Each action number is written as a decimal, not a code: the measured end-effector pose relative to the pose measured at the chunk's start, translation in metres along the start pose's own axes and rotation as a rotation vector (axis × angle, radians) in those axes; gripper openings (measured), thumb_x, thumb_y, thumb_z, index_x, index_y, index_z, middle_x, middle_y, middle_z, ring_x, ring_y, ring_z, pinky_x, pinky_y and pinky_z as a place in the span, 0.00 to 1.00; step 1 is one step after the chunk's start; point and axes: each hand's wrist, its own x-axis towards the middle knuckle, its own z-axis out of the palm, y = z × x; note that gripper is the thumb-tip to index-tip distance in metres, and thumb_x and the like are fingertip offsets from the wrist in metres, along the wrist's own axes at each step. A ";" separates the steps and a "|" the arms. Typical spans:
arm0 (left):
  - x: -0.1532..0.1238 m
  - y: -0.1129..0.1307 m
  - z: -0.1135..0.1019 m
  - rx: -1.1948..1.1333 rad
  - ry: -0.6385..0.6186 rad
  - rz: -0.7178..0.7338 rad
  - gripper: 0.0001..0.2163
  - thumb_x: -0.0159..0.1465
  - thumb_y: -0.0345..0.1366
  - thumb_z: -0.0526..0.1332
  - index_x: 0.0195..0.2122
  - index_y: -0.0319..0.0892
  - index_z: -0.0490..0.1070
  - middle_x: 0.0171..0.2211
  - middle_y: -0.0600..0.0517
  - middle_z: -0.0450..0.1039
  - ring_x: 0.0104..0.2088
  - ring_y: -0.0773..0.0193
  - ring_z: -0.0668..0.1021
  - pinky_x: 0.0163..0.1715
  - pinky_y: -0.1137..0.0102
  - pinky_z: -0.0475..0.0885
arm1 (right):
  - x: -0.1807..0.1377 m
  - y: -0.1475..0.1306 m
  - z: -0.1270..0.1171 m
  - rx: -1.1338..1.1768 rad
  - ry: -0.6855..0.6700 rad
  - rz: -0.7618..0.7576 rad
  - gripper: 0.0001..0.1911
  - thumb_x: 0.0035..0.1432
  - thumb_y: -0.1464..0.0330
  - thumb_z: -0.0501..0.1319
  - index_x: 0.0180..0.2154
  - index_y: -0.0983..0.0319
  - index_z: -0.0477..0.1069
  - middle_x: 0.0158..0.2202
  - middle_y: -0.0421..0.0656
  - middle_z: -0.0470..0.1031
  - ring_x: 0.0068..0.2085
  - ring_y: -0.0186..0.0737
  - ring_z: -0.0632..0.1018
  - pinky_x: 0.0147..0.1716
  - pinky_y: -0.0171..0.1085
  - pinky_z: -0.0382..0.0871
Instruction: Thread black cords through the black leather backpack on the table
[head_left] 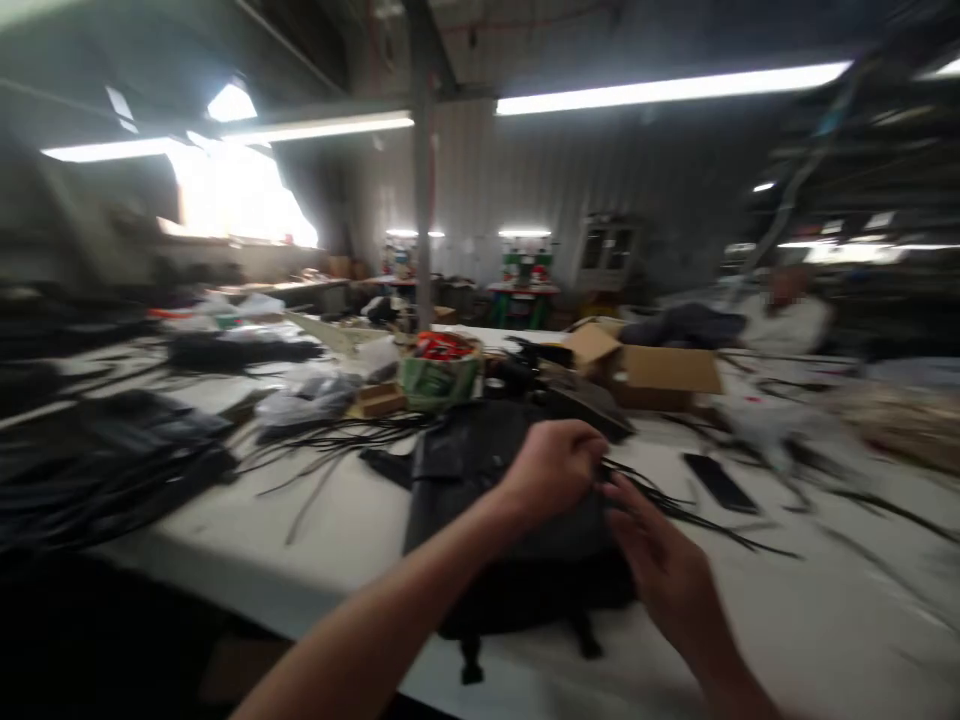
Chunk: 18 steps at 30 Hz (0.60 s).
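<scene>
A black bag (480, 500) lies on the white table (810, 610) in front of me. My left hand (555, 470) hovers over it with fingers curled, pinching thin black cords (675, 505) that trail off to the right. My right hand (656, 555) is just right of it, fingers loosely bent near the same cords; motion blur hides whether it grips them.
A black phone (718, 482) lies right of the cords. Behind the bag are a green basket (439, 375) and an open cardboard box (652, 372). Piles of black material (112, 460) cover the left. A person in white (787, 315) sits at the far right.
</scene>
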 end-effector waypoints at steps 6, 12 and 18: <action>0.007 0.023 -0.010 0.061 -0.048 0.211 0.13 0.71 0.37 0.58 0.38 0.37 0.82 0.33 0.52 0.81 0.34 0.73 0.76 0.38 0.76 0.66 | 0.020 -0.033 -0.073 0.035 -0.039 0.049 0.23 0.74 0.51 0.62 0.36 0.62 0.82 0.32 0.44 0.82 0.31 0.39 0.77 0.32 0.35 0.70; -0.030 0.004 -0.050 0.204 0.137 0.017 0.23 0.71 0.45 0.62 0.65 0.47 0.73 0.51 0.51 0.83 0.51 0.63 0.82 0.57 0.69 0.74 | 0.039 -0.022 -0.073 0.092 -0.006 0.191 0.25 0.69 0.46 0.65 0.38 0.62 0.85 0.34 0.45 0.83 0.29 0.39 0.75 0.30 0.36 0.68; -0.110 -0.070 -0.074 0.518 0.079 -0.218 0.20 0.72 0.51 0.60 0.59 0.48 0.77 0.65 0.47 0.75 0.66 0.49 0.76 0.74 0.47 0.70 | 0.031 0.001 -0.062 -0.055 -0.113 0.171 0.24 0.70 0.47 0.63 0.35 0.59 0.84 0.33 0.43 0.84 0.33 0.44 0.80 0.34 0.38 0.68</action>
